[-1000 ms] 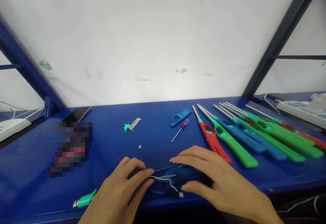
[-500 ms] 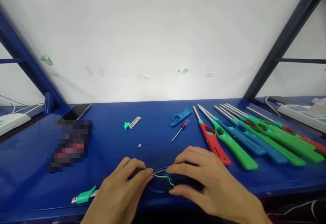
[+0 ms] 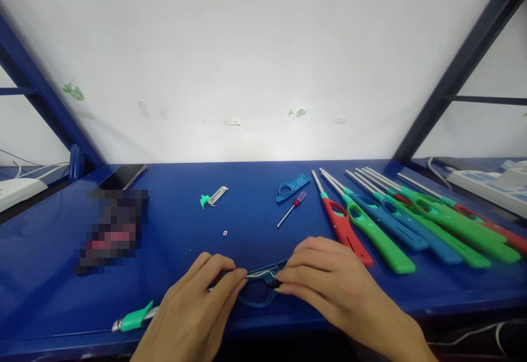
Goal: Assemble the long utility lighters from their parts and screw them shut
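At the table's front edge lies a blue lighter handle half point(image 3: 256, 303), its inner side up, with a ring-shaped trigger opening. My left hand point(image 3: 201, 301) is closed on its left end, thumb and index finger pinched by a thin white wire point(image 3: 261, 274) that runs along it. From under that hand a metal tube with a green collar point(image 3: 138, 319) sticks out to the left. My right hand point(image 3: 337, 282) is closed too, its fingertips pinching a small black part point(image 3: 272, 283) at the wire's right end. The palm hides the handle's right end.
Beyond my hands lie a blue handle cover point(image 3: 293, 187), a screwdriver point(image 3: 292, 208), a clear part with a green trigger point(image 3: 216, 196) and a tiny square piece point(image 3: 225, 233). Several long lighters point(image 3: 379, 236) lie at right. A phone point(image 3: 123, 176) and a blurred-out object point(image 3: 111, 233) are at left.
The right thumb has moved up toward the fingers, closing the pinch. The wire, looped loosely before, now lies flatter along the handle's upper edge. My left hand has hardly moved.
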Demonstrator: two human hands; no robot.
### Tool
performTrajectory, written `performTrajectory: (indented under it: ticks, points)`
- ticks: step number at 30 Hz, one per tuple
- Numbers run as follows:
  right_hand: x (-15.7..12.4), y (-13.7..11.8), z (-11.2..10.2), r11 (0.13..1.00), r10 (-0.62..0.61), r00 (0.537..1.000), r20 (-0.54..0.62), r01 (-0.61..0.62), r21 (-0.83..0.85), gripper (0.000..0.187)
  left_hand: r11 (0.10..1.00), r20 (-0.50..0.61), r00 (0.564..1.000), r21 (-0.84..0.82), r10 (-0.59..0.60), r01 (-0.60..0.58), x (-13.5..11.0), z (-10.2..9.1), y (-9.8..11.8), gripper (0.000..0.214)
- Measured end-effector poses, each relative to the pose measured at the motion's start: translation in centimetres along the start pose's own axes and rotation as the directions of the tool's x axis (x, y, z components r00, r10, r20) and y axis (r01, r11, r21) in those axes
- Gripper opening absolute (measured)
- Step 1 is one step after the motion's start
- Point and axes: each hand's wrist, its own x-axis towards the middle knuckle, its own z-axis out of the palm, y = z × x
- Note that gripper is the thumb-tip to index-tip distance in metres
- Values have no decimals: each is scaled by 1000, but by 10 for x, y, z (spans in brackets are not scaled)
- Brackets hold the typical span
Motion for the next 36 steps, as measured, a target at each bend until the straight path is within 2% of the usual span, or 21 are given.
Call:
performTrajectory:
  ticks: [5, 21, 27, 30, 36]
  points:
    - [4, -1, -2, 1000, -16, 1000, -16, 16, -13, 9, 1000, 7, 1000, 5, 4, -4, 0, 1, 0, 29]
    - [-1, 1, 0, 1000, 12, 999, 52, -11, -14, 19, 1000, 12, 1000, 1, 11, -11, -1, 1, 0, 29]
    - [-3, 2, 1, 992, 124, 992, -2, -124, -13, 19, 1000, 32, 999, -2, 10, -9, -5, 1, -4, 29]
    - [-4, 0, -1, 982, 188, 982, 23, -188, 33, 13, 1000, 36, 999, 3, 6, -7, -5, 2, -5, 29]
    - [-6, -2, -6, 981, 180, 982, 63, -184, 68, 10, 1000, 9, 1000, 6, -5, 5, -2, 1, -1, 31]
